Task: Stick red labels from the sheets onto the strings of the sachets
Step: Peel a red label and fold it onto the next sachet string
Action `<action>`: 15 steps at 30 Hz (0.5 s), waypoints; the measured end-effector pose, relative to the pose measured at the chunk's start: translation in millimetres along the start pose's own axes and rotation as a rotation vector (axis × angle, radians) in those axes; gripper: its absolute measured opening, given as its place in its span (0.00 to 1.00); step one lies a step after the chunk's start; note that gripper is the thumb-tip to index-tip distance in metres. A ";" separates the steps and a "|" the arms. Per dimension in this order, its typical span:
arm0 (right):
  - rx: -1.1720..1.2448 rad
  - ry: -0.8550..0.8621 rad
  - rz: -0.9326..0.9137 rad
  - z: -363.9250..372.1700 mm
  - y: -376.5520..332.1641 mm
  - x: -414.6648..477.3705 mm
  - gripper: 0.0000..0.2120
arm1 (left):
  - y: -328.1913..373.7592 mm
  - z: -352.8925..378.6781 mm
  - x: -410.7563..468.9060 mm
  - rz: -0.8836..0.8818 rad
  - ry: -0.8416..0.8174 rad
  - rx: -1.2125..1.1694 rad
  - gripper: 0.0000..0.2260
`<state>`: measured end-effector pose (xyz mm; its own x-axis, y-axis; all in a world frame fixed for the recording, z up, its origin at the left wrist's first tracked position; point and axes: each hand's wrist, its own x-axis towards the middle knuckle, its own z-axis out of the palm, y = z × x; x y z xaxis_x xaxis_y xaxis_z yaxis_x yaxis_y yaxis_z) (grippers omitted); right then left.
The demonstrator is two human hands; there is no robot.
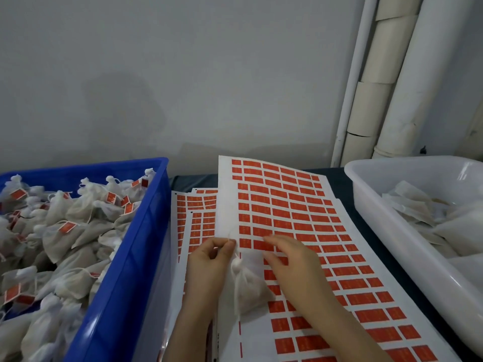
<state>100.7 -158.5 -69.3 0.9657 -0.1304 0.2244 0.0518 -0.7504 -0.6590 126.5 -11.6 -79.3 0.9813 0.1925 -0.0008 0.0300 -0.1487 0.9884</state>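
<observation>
Blue plastic crate (146, 231) at left heaped with white mesh sachets carrying red labels (65, 215): large part done. White plastic tub (392, 220) at right holds unlabelled sachets (423, 212): left to do. Left grip (209, 262) pinches string (237, 253) of small white sachet (248, 291) over top sheet of red labels (227, 205). Right grip (290, 259), fingers straight, on label row.

**What I can't make out**

Print on the labels (287, 205): too small to read. My right hand (290, 259) covers a few. String (236, 255) pinched in my left hand (209, 259): a faint thread, its end hidden. Lower sheets (193, 220) mostly buried under the top sheet (227, 205). Blue crate (146, 231) cut off left and bottom. White tub (392, 231) cut off right, contents blurred.
</observation>
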 end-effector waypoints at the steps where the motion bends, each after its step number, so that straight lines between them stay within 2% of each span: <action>1: 0.030 0.026 -0.026 2.2 -6.0 1.7 0.18 | 1.1 1.0 -1.0 0.011 0.000 -0.010 0.04; 9: 0.182 0.187 -0.052 32.9 -24.8 -7.7 0.20 | 4.0 2.0 -4.2 0.095 -0.049 -0.149 0.03; 15: 0.253 0.230 -0.029 34.1 -22.6 -6.4 0.12 | 1.6 5.2 -3.5 0.131 -0.114 -0.181 0.04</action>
<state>102.0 -118.6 -80.2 0.8820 -0.2757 0.3822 0.1671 -0.5753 -0.8007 124.1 -17.5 -78.5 0.9901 0.0704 0.1217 -0.1229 0.0128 0.9923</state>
